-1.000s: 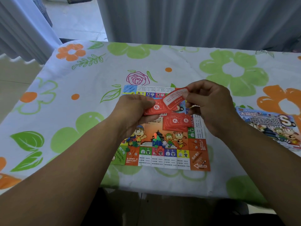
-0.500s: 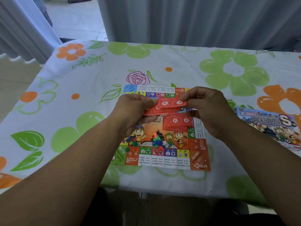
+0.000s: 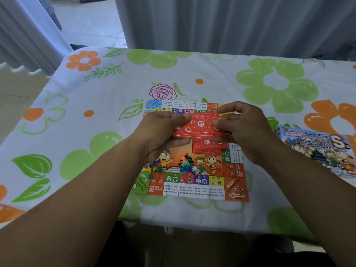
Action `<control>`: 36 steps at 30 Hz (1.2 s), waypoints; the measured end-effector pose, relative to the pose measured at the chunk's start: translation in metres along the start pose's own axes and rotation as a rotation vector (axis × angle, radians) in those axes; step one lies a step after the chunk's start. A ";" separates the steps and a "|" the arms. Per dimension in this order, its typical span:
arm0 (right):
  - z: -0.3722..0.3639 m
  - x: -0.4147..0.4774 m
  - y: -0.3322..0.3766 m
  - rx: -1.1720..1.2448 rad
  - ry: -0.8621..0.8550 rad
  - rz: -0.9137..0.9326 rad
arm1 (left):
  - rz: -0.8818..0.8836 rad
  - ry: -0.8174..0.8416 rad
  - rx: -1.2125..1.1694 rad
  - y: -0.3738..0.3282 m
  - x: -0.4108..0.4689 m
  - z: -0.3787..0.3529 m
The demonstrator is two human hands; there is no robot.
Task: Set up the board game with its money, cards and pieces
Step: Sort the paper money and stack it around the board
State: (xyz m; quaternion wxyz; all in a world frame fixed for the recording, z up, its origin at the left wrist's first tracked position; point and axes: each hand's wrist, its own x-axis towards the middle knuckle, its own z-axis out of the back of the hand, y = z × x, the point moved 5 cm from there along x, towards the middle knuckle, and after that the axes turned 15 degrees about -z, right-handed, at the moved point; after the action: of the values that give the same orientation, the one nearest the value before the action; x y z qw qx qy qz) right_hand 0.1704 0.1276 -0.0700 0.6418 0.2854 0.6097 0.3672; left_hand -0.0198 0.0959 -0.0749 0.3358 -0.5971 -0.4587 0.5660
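A colourful paper game board [image 3: 194,186] lies flat on the table in front of me. Above its middle, my left hand [image 3: 161,135] and my right hand [image 3: 242,130] both grip a small stack of red chance cards [image 3: 200,126], thumbs on top. A second pile of red cards [image 3: 209,146] lies on the board just below the held stack. Small plastic pieces and a white die [image 3: 189,167] sit clustered on the board's central picture, with more green and blue pieces [image 3: 157,166] at its left.
The game's box [image 3: 317,149] lies at the table's right edge. A floral tablecloth [image 3: 96,132] covers the table, whose near edge runs just below the board. Grey curtains hang behind the far edge.
My right hand, which held one red card lifted and tilted, has laid it flat onto the stack in my left hand. Both hands now hold the stack together.
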 end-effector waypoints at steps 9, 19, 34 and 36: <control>0.009 0.002 0.002 0.034 -0.092 0.011 | 0.035 -0.029 -0.072 0.001 0.001 -0.001; 0.009 0.004 0.000 -0.007 -0.057 -0.026 | 0.005 -0.010 -0.071 0.001 0.004 -0.002; 0.021 0.009 0.001 0.186 -0.115 -0.036 | -0.145 -0.152 0.146 0.001 0.011 0.012; 0.020 0.010 0.000 0.169 -0.108 -0.047 | -0.133 -0.121 0.119 0.000 0.009 0.008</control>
State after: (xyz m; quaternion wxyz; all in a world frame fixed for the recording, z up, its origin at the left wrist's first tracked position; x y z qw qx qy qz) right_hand 0.1897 0.1371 -0.0738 0.6561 0.3434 0.6095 0.2832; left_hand -0.0279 0.1032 -0.0794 0.3791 -0.5089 -0.4822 0.6039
